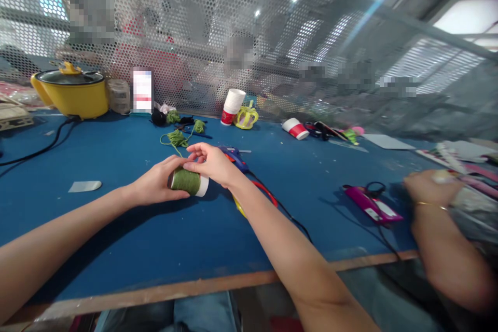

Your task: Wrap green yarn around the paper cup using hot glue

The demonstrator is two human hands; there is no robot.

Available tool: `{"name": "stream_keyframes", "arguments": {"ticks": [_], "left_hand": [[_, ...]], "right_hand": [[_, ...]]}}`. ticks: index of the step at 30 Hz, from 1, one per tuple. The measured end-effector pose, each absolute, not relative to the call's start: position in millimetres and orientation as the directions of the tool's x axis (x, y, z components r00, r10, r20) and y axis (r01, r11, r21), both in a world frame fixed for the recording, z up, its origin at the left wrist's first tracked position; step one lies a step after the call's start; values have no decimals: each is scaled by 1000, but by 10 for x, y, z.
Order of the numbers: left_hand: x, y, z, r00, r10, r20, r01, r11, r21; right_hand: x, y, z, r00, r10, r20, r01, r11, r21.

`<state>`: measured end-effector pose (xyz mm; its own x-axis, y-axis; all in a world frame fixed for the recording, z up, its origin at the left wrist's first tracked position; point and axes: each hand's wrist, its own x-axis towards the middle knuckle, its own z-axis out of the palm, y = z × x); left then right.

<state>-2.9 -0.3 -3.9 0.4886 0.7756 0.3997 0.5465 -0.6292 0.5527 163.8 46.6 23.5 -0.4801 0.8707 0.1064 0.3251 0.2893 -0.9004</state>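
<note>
A white paper cup [204,185] lies on its side, its wall wrapped in green yarn [185,180]. My left hand [157,181] grips it around the base end, thumb below and fingers over the top. Above the cup, my right hand [210,163] has its fingers curled, with the thumb pressed on the wound yarn and the fingertips closed at the strand. That strand runs back to a loose green yarn bundle [177,138] on the table. Beside my right forearm, a blue hot-glue gun [234,158] is partly hidden, and red-handled scissors [266,192] lie under the forearm.
At the back stand a yellow electric pot [78,96], a phone [142,91], stacked paper cups [232,106] and a yellow crown-like craft [246,115]. A tipped cup [295,128] and a purple box [371,205] with a cable lie right, near another person's hand [431,187].
</note>
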Motion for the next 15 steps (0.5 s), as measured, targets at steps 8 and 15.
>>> {"name": "stream_keyframes", "arguments": {"ticks": [8, 15], "left_hand": [[-66, 19, -37, 497, 797, 343, 579, -599, 553], [-62, 12, 30, 473, 799, 371, 608, -600, 520]], "right_hand": [[1775, 627, 370, -400, 896, 192, 453, 376, -808], [2393, 990, 367, -37, 988, 148, 818, 116, -564]]}}
